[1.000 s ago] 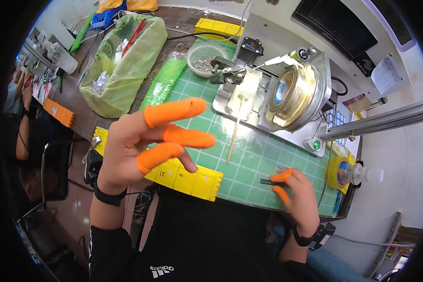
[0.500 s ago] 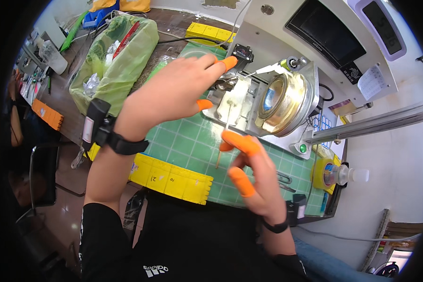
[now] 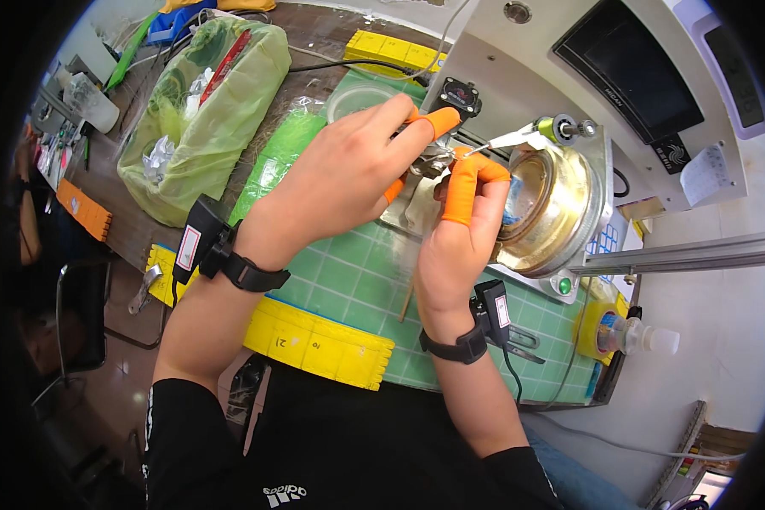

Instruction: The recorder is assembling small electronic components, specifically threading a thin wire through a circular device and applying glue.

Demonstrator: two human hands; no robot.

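Note:
My left hand (image 3: 340, 174) reaches over a small machine, with orange finger covers on the index finger and thumb. Those two are apart, the index tip beside a black round-topped part (image 3: 461, 97). Close to it, my right hand (image 3: 463, 225), also in orange covers, is closed in a pinch at the small metal clamp (image 3: 434, 160). What it pinches is too small or hidden to make out. Right of the fingers stands a round brass-coloured dish (image 3: 557, 208). A thin brown stick (image 3: 407, 297) shows below my right hand, its upper part hidden.
Green cutting mat (image 3: 348, 276) lies under the machine, a yellow ruler strip (image 3: 319, 342) along its front edge. At left sit a green-lined bin (image 3: 166, 183) and a bright green packet (image 3: 276, 161). Tweezers (image 3: 523, 342) and a tape roll (image 3: 599, 327) lie right; a metal rail (image 3: 697, 248) juts in.
My right hand has moved up and forward from above the mat to the clamp, its fingers closing into a pinch. My left hand stays near the black part. The view has shifted slightly.

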